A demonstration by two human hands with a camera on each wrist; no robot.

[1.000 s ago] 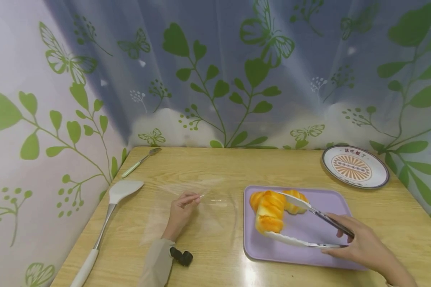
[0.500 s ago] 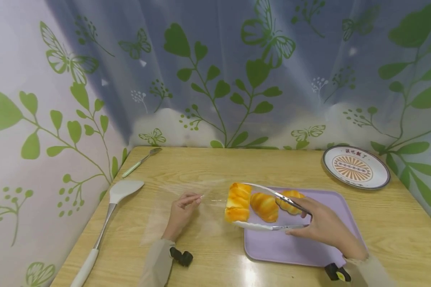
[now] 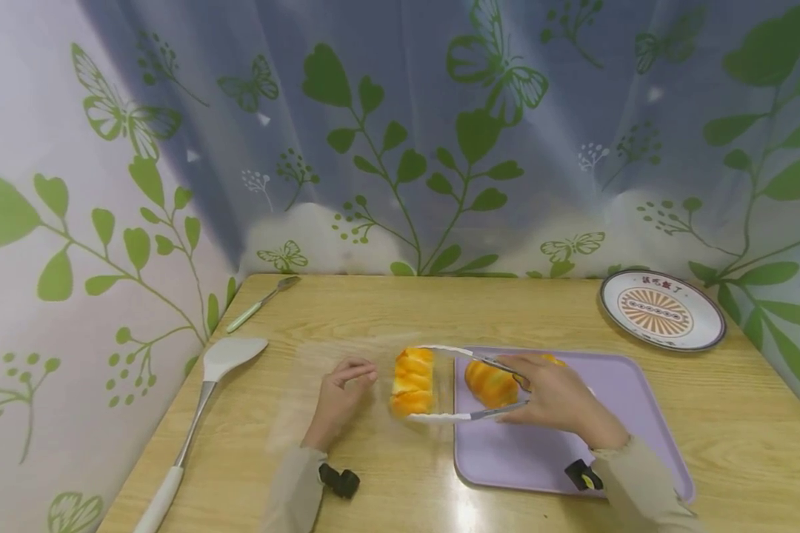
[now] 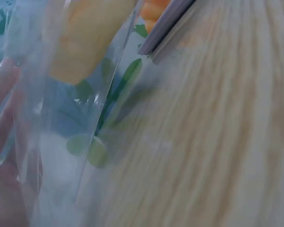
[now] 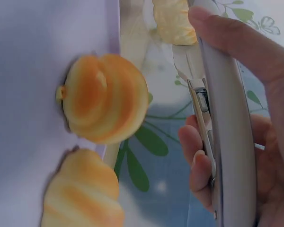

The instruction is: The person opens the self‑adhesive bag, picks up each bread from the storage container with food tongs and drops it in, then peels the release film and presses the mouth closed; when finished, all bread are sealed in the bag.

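My right hand (image 3: 556, 396) grips a pair of tongs (image 3: 440, 418) with white tips and metal arms. Between the tips is a golden oblong bread roll (image 3: 413, 385), left of the purple tray (image 3: 527, 459). My left hand (image 3: 342, 396) pinches the edge of a clear plastic bag (image 4: 61, 118) that spreads over the table. In the left wrist view the roll shows through the bag's film. On the tray lies a croissant-shaped bread (image 5: 106, 99) beneath the tongs; another bread (image 5: 83, 191) beside it is mostly hidden by my right hand in the head view.
A white spatula (image 3: 233, 355) with a long handle lies along the left side. Behind it is a small green-handled utensil (image 3: 260, 305). A patterned plate (image 3: 663, 309) sits at the back right, near the leaf-printed curtain (image 3: 400, 222).
My right hand has carried the roll in the tongs leftward, off the tray and over to the plastic bag. The left hand has stayed in place.
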